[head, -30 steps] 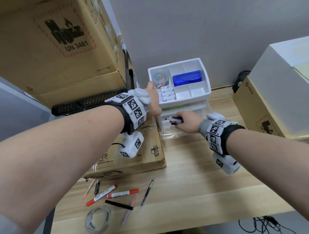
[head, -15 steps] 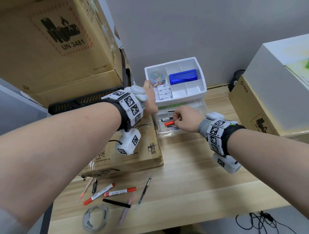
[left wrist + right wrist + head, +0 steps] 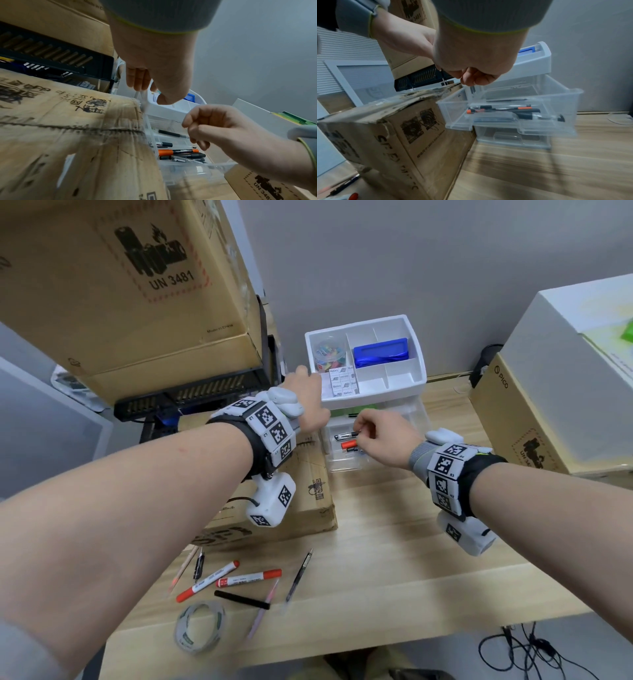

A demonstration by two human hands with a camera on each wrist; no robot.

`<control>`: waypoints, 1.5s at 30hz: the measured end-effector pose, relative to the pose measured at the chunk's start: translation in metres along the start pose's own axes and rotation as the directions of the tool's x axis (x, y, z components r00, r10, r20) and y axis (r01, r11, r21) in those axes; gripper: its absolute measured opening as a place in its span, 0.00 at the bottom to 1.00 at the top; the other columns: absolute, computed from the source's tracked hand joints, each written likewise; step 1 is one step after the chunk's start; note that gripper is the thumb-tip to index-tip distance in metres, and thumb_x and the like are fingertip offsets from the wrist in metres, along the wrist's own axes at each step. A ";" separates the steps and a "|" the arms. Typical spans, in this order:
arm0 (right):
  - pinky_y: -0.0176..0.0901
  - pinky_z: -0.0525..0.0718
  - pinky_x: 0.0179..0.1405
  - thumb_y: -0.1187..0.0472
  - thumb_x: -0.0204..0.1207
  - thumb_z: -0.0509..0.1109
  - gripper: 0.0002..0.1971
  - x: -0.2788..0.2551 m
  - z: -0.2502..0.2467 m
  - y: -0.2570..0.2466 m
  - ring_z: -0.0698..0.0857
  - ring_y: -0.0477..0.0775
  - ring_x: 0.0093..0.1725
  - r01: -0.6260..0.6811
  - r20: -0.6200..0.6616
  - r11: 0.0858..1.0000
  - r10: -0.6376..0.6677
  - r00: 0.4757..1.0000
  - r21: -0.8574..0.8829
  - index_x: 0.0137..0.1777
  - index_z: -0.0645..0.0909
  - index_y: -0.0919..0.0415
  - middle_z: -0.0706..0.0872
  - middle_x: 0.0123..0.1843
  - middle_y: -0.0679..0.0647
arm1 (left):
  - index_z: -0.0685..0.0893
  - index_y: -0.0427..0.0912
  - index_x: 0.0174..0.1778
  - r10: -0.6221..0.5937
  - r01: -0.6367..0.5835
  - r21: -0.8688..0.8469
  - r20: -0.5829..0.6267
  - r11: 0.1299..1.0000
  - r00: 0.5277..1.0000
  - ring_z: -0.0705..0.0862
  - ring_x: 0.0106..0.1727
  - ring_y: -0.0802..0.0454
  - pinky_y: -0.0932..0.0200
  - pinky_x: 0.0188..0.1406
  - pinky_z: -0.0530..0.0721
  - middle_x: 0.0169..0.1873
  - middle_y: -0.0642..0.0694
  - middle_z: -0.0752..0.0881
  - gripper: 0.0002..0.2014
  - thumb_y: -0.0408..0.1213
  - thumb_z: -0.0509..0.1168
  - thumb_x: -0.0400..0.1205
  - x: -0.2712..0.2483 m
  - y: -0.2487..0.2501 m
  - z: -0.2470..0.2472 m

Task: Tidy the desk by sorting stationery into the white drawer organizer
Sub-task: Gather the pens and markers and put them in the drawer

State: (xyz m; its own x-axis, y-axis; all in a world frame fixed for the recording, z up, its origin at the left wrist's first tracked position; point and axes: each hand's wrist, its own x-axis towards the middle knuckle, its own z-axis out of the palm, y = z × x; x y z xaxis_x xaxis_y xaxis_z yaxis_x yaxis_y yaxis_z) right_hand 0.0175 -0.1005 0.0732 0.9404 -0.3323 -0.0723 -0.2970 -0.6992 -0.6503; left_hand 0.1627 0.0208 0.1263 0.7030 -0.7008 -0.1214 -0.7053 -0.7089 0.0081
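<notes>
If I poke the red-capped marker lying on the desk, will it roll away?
Probably a little. The red-capped marker looks round and smooth, lying flat on the bare wooden desk, so a sideways poke would likely roll it. A push along its length should just slide it. It looks stiff and light, so it likely won't bend. The black pen beside it might stop it.

Cardboard box (image 3: pixel 274 508) tight beside open drawer (image 3: pixel 346 460)

Both bare forearms wear black wristbands (image 3: pixel 260 446) covered in white tiles printed with black square markers; a white camera pod (image 3: pixel 270 503) hangs beneath each, over grey cuffs (image 3: pixel 159 14) edged yellow-green.
</notes>
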 end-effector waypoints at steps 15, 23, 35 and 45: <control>0.50 0.85 0.36 0.57 0.70 0.67 0.03 0.001 0.046 -0.178 0.81 0.48 0.32 0.515 -0.005 0.855 -0.515 0.857 0.062 0.43 0.81 0.50 0.81 0.28 0.43 | 0.84 0.45 0.37 -0.198 0.182 -0.138 -0.115 0.974 0.973 0.84 0.37 0.43 0.51 0.35 0.84 0.36 0.46 0.86 0.10 0.47 0.62 0.76 -0.119 -0.125 -0.039; 0.44 0.76 0.30 0.59 0.67 0.68 0.03 -0.028 0.124 -0.219 0.77 0.50 0.30 0.694 0.230 0.715 -0.692 0.684 0.087 0.40 0.78 0.53 0.78 0.28 0.43 | 0.80 0.47 0.34 -0.274 0.273 -0.092 0.005 0.958 0.962 0.83 0.35 0.43 0.55 0.27 0.77 0.33 0.49 0.84 0.01 0.36 0.65 0.69 -0.192 -0.179 -0.008; 0.46 0.80 0.31 0.55 0.72 0.63 0.06 -0.077 0.218 -0.133 0.82 0.58 0.32 0.748 0.687 0.661 -0.514 0.514 -0.065 0.41 0.80 0.54 0.86 0.33 0.50 | 0.77 0.47 0.34 -0.095 0.086 -0.105 -0.085 0.991 0.992 0.77 0.29 0.45 0.59 0.26 0.68 0.28 0.50 0.80 0.06 0.41 0.62 0.77 -0.250 -0.172 0.108; 0.48 0.85 0.43 0.58 0.71 0.71 0.03 -0.080 0.237 -0.068 0.83 0.53 0.43 0.565 0.800 0.794 -0.181 0.573 -0.225 0.43 0.81 0.50 0.85 0.43 0.46 | 0.73 0.47 0.35 0.056 -0.058 0.005 0.192 0.998 0.980 0.79 0.29 0.44 0.56 0.27 0.76 0.29 0.49 0.83 0.09 0.45 0.56 0.79 -0.279 -0.156 0.182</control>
State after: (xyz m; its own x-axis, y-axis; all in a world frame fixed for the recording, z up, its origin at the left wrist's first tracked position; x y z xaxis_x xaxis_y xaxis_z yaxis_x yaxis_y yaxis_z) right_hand 0.0018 0.1232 -0.0561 0.7247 0.4423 -0.5284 0.2585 -0.8853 -0.3866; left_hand 0.0596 0.3411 -0.0217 0.6314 -0.7111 -0.3092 -0.7455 -0.6664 0.0102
